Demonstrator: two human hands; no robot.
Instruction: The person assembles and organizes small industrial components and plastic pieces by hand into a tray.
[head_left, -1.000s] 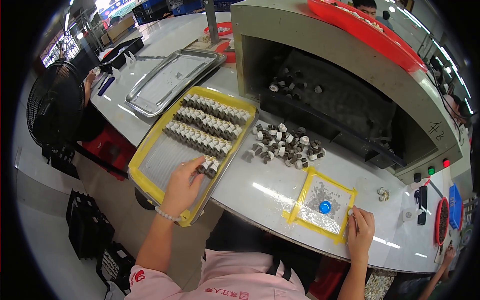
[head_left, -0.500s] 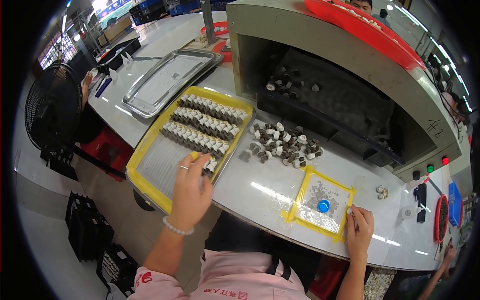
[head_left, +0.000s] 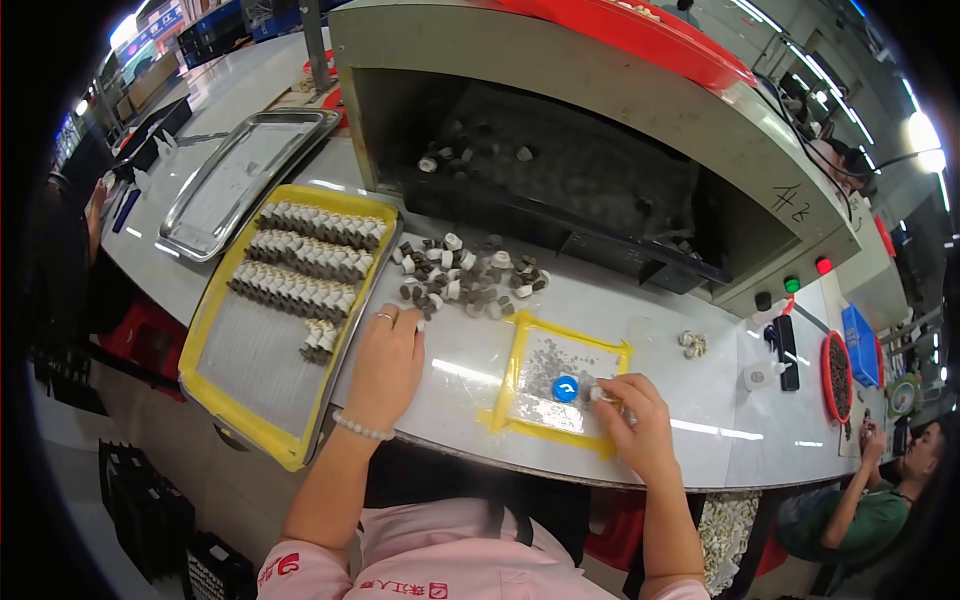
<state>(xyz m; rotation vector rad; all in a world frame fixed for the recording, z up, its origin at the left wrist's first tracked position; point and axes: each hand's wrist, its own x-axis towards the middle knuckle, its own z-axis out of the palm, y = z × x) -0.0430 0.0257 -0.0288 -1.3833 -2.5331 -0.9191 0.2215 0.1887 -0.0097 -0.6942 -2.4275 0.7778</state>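
Observation:
My left hand (head_left: 385, 362), a beaded bracelet at its wrist, is over the white table beside a loose pile of small white-topped pieces with dark stubs (head_left: 455, 272). Its fingers are drawn together, with a tiny white spot at the tips that I cannot identify. My right hand (head_left: 636, 415) pinches a small white piece (head_left: 599, 394) beside a blue round cap (head_left: 565, 388). The cap sits on a yellow-taped square (head_left: 575, 345) strewn with grey flecks. Left of my left hand, a yellow-edged tray (head_left: 240, 400) holds rows of similar pieces (head_left: 300, 285).
A beige machine (head_left: 560, 50) with a dark opening stands behind the pile. An empty metal tray (head_left: 240, 180) lies at the far left. A pale cluster (head_left: 692, 344), a small white bottle (head_left: 760, 376) and a red basket (head_left: 836, 375) are rightward. Another person (head_left: 860, 500) sits at right.
My left hand has left the yellow-edged tray and moved right to the pile. My right hand has brought the white piece closer to the blue cap. The view has shifted right.

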